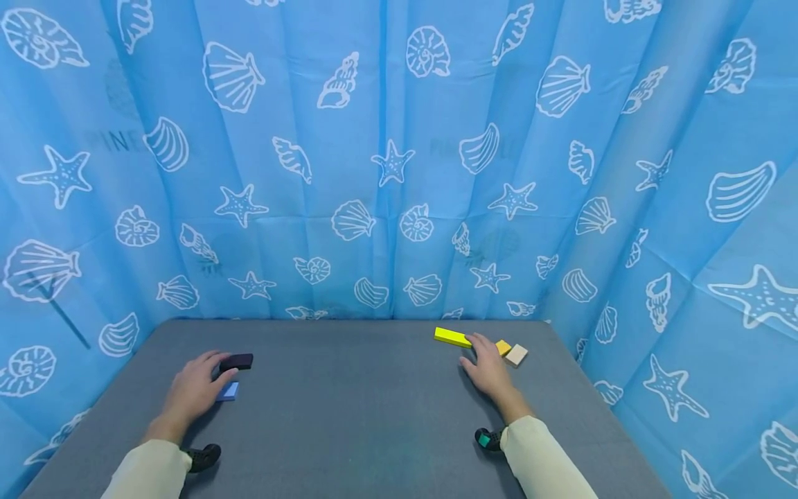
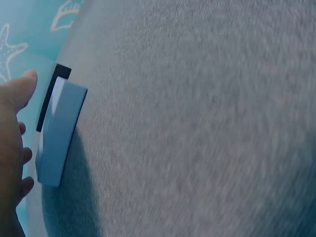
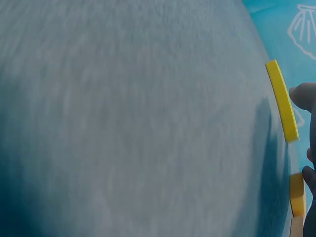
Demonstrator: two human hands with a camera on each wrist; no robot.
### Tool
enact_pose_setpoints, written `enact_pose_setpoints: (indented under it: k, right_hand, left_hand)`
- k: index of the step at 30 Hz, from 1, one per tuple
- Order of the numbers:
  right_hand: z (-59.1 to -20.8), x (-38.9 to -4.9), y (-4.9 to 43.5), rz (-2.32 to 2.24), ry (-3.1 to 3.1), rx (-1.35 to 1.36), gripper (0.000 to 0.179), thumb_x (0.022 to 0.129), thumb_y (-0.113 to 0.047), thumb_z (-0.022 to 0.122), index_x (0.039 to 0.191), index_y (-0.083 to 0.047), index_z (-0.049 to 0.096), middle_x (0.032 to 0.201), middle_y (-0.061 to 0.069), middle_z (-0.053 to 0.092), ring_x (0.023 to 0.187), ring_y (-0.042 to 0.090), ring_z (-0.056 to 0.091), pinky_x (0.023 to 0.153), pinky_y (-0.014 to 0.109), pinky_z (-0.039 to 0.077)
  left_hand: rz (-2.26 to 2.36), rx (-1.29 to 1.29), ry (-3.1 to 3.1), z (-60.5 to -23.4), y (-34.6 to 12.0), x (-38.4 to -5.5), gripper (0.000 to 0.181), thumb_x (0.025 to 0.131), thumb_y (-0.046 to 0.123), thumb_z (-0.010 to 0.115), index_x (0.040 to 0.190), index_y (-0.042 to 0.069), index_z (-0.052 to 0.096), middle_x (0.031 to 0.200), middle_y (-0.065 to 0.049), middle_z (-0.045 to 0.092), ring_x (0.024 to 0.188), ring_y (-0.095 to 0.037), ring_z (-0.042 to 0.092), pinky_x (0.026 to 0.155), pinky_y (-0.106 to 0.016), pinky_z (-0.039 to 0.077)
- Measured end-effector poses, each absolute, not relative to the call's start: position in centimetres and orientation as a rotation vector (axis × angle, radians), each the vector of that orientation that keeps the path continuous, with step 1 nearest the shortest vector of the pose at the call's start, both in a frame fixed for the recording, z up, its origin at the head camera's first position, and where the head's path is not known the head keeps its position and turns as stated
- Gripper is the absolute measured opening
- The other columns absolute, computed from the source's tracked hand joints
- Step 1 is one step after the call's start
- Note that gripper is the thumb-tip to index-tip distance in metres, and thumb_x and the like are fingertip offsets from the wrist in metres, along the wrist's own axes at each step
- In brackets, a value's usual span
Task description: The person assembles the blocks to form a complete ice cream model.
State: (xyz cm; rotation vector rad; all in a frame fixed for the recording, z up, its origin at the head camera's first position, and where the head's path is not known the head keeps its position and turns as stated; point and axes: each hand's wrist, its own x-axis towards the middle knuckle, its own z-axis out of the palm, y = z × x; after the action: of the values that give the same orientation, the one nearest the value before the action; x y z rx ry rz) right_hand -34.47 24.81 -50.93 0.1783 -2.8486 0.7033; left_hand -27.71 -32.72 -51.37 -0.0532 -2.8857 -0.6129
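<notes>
My left hand (image 1: 192, 389) hovers at the left of the table with relaxed fingers, overlapping a black block (image 1: 242, 361) and a blue block (image 1: 229, 392) in the head view. From the left wrist, the long blue block (image 2: 61, 133) lies in front of the black block (image 2: 54, 91), with thumb and fingertips spread beside them. Over on the right, my right hand (image 1: 489, 374) has its fingertips near the end of a long yellow block (image 1: 450, 337). Just past those fingers lie an orange-yellow block (image 1: 502, 348), partly hidden, and a beige block (image 1: 517, 355).
Grey cloth covers the table (image 1: 349, 416). A blue curtain (image 1: 349, 173) with white shell and starfish prints hangs along the back and sides. Black wrist straps (image 1: 204, 458) sit at both cuffs.
</notes>
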Motion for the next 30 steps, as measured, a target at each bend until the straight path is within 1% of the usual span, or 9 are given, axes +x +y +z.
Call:
enact_pose_setpoints:
  k: [5, 9, 16, 30]
  right_hand:
    - [-50.9, -34.8, 23.7, 0.705, -2.911, 0.173, 0.060, 0.092, -0.024, 0.066, 0.145, -0.005, 0.043, 0.151, 0.023, 0.034, 0.137, 0.041, 0.031, 0.108, 0.058, 0.026]
    - [-51.3, -35.2, 23.1, 0.670, -2.964, 0.172, 0.064, 0.092, -0.027, 0.066, 0.146, -0.004, 0.041, 0.152, 0.025, 0.029, 0.138, 0.044, 0.028, 0.108, 0.059, 0.025]
    - [-51.7, -35.6, 22.6, 0.597, -3.034, 0.106, 0.064, 0.093, -0.033, 0.064, 0.147, -0.005, 0.042, 0.155, 0.022, 0.027, 0.140, 0.041, 0.026, 0.109, 0.059, 0.024]
    - [-51.2, -34.7, 22.0, 0.559, -2.969, 0.101, 0.053, 0.091, -0.027, 0.068, 0.137, -0.005, 0.054, 0.145, 0.022, 0.041, 0.130, 0.041, 0.039, 0.103, 0.061, 0.031]
  left_hand:
    - [-0.563, -0.026, -2.885, -52.0, -32.4, -28.1, 0.054, 0.097, 0.041, 0.057, 0.133, 0.002, 0.055, 0.136, -0.033, 0.044, 0.121, -0.055, 0.037, 0.093, -0.072, 0.028]
    - [-0.550, -0.001, -2.918, -51.8, -32.2, -27.9, 0.054, 0.096, 0.041, 0.058, 0.134, 0.003, 0.054, 0.134, -0.033, 0.046, 0.118, -0.055, 0.039, 0.090, -0.071, 0.030]
    - [-0.558, 0.038, -2.940, -51.5, -31.9, -27.7, 0.056, 0.096, 0.042, 0.057, 0.136, 0.002, 0.052, 0.131, -0.033, 0.049, 0.116, -0.054, 0.041, 0.090, -0.070, 0.031]
    - [-0.544, 0.062, -2.943, -51.3, -31.2, -27.4, 0.058, 0.097, 0.044, 0.055, 0.138, 0.003, 0.052, 0.133, -0.034, 0.047, 0.119, -0.057, 0.036, 0.093, -0.071, 0.025]
